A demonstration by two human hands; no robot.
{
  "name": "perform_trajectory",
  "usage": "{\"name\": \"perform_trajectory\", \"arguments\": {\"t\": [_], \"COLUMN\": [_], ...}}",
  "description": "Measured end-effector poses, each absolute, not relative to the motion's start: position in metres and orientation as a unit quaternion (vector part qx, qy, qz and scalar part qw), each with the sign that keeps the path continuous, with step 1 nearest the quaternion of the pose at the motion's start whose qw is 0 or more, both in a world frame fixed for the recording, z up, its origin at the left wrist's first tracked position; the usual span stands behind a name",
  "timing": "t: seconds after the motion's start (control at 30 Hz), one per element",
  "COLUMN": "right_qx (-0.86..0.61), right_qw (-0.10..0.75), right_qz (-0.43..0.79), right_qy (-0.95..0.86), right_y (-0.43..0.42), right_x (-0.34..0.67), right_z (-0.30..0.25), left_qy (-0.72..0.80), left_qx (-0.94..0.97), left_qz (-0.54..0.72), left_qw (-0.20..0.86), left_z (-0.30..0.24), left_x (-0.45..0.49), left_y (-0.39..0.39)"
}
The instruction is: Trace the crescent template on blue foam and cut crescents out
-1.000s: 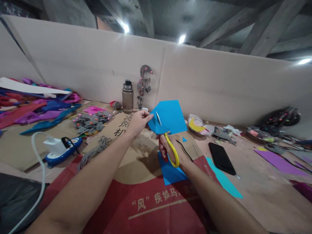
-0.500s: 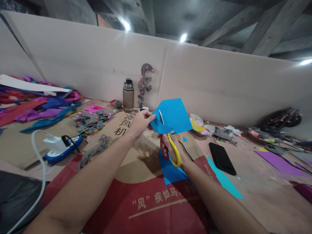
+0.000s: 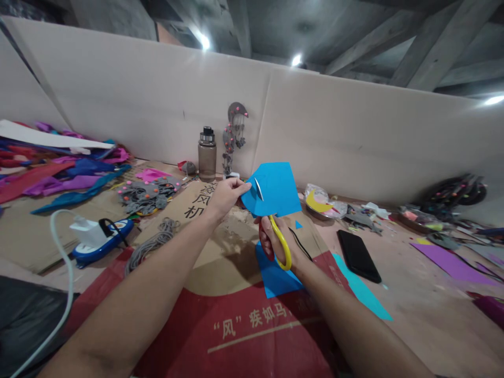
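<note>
My left hand (image 3: 230, 195) pinches the left edge of a blue sheet (image 3: 277, 186), thin like felt or paper, held up above the cardboard. In my right hand (image 3: 271, 239) are scissors (image 3: 285, 251) with a yellow handle loop and a red part beside it. One blade shows through a slit in the sheet; the rest of the blades is hidden behind it. Below my right hand, a second blue piece (image 3: 275, 278) lies on the printed cardboard (image 3: 220, 262), with a small blue triangle (image 3: 298, 224) to the right.
A black phone (image 3: 358, 256) lies at right by a turquoise strip (image 3: 364, 289). A bottle (image 3: 207, 155) and a grey moon ornament (image 3: 237, 111) are by the back panel. Grey cord (image 3: 155, 244), a blue power strip (image 3: 104, 244) and colourful scraps (image 3: 71, 178) are at left.
The blue sheet has turned slightly and its right side has shifted left, uncovering more of the yellow crescent behind. My hands have barely moved.
</note>
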State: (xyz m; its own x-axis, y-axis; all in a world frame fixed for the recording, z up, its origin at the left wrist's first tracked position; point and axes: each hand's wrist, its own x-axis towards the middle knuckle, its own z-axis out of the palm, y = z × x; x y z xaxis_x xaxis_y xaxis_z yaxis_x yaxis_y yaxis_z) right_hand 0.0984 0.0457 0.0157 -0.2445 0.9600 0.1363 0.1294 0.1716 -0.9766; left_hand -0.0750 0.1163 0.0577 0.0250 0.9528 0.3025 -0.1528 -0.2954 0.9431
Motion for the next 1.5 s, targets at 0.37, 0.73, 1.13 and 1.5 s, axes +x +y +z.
{"name": "perform_trajectory", "arguments": {"t": [0.37,0.73,1.13,1.5], "right_qx": [-0.459,-0.461,-0.440,-0.440], "right_qw": [0.409,0.409,0.432,0.449], "right_qz": [0.445,0.408,0.455,0.483], "right_qy": [-0.650,-0.674,-0.643,-0.609], "right_y": [0.041,0.045,0.040,0.046], "right_x": [0.094,0.094,0.096,0.096], "right_z": [0.024,0.029,0.029,0.019], "left_qy": [0.378,0.374,0.362,0.368], "left_qx": [0.559,0.551,0.544,0.542], "left_qz": [0.593,0.601,0.614,0.611], "left_qw": [0.439,0.442,0.442,0.445], "left_z": [0.060,0.055,0.056,0.054], "left_x": [-0.078,-0.067,-0.063,-0.063], "left_y": [0.116,0.113,0.108,0.109]}}
